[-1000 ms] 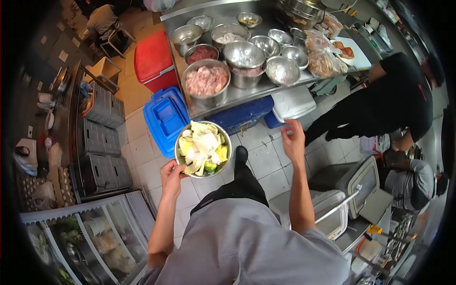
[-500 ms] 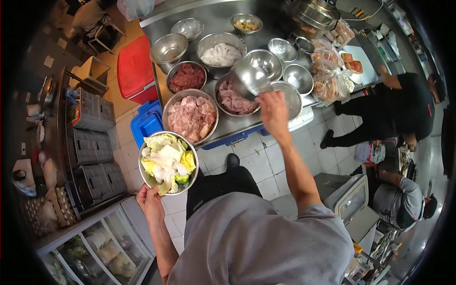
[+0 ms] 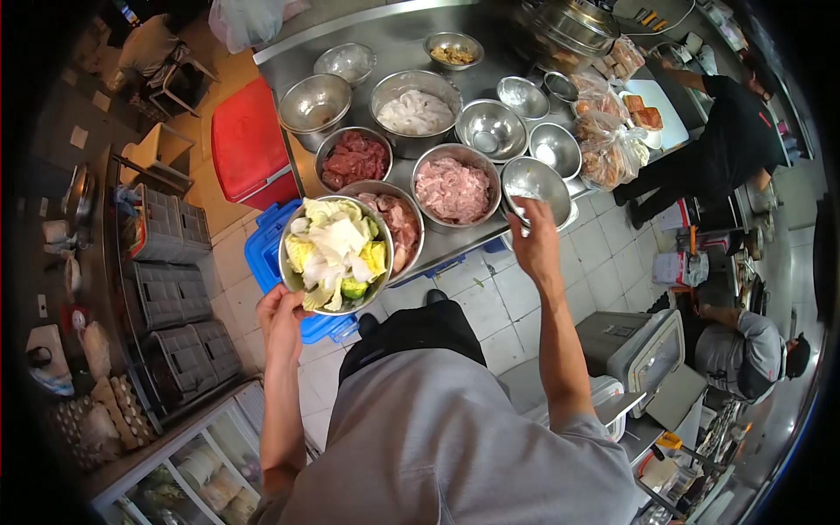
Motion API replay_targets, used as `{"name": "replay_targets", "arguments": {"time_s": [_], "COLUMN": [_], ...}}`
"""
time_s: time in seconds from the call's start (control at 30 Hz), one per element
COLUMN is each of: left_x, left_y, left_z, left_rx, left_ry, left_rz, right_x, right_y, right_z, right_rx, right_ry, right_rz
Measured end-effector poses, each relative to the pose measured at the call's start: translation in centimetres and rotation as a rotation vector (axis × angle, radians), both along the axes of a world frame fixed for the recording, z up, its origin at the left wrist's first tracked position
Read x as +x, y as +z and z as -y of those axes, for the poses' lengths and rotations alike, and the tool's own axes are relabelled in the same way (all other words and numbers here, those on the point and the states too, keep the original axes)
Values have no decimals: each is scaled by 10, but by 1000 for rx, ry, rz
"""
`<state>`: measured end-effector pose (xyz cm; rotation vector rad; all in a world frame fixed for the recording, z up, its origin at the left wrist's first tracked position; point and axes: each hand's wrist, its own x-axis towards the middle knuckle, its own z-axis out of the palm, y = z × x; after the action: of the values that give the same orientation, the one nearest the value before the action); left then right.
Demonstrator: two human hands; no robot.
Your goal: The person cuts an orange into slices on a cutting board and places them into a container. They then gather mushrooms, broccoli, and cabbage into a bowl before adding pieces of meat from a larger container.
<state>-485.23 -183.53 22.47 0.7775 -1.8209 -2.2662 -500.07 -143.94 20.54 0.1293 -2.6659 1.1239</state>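
My left hand [image 3: 282, 322] pinches the near-left rim of a steel bowl of cut cabbage [image 3: 337, 254], held up over the counter's edge and partly covering a bowl of chunky raw meat [image 3: 398, 223]. My right hand [image 3: 535, 238] hovers at the near rim of a bare steel bowl [image 3: 534, 182], fingers apart and partly overlapping it. To that bowl's left stands a bowl of pale sliced meat [image 3: 453, 188], uncovered. Farther left is a bowl of dark red meat [image 3: 354, 159]. Behind them sits a larger bowl of whitish pieces [image 3: 415, 112].
Several more steel bowls [image 3: 492, 129] stand on the metal counter [image 3: 398, 44]. Bagged food [image 3: 604, 157] lies at its right. A red cooler [image 3: 254, 144] and blue lid [image 3: 262, 249] are at left. Two co-workers [image 3: 731, 131] are at right.
My right hand has moved right and down. The steel bowl it held tilted over the pale meat is now off that meat, at the right. The cabbage bowl has shifted right and up.
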Motion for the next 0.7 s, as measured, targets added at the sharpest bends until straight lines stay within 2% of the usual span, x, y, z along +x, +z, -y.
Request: {"name": "replay_targets", "arguments": {"time_s": [0.03,0.1,0.2,0.23,0.3,0.37,0.4,0.5,0.53,0.63,0.67,0.7], "left_x": [-7,-20,-32,-32,-35,-35,-35,-34,-34,-34,-35,-34], "left_y": [0,0,-10,-13,-11,-8,-9,-7,-5,-6,-7,-9], "left_z": [1,-1,4,5,3,2,1,-2,-4,-4,-5,-6], "left_rx": [3,11,47,62,65,50,34,33,37,53,55,58], "left_ry": [-14,-42,-86,-100,-113,-119,-118,-110,-105,-87,-87,-91], "left_rz": [6,18,3,7,15,19,18,-4,-5,-4,-14,-21], "right_x": [-6,-20,-52,-64,-69,-70,-78,-78,-82,-82,-86,-88], "right_y": [-2,2,-40,-47,-52,-59,-74,-59,-53,-54,-67,-66], "right_z": [10,30,51,57,69,76,73,73,74,76,70,69], "right_rx": [46,125,146,161,501,530,499,546,598,604,532,525], "right_ry": [122,262,371,437,379,319,367,397,354,381,452,514], "right_rz": [-78,77,-27,76,65,-78,-36,68,215,197,108,127]}}
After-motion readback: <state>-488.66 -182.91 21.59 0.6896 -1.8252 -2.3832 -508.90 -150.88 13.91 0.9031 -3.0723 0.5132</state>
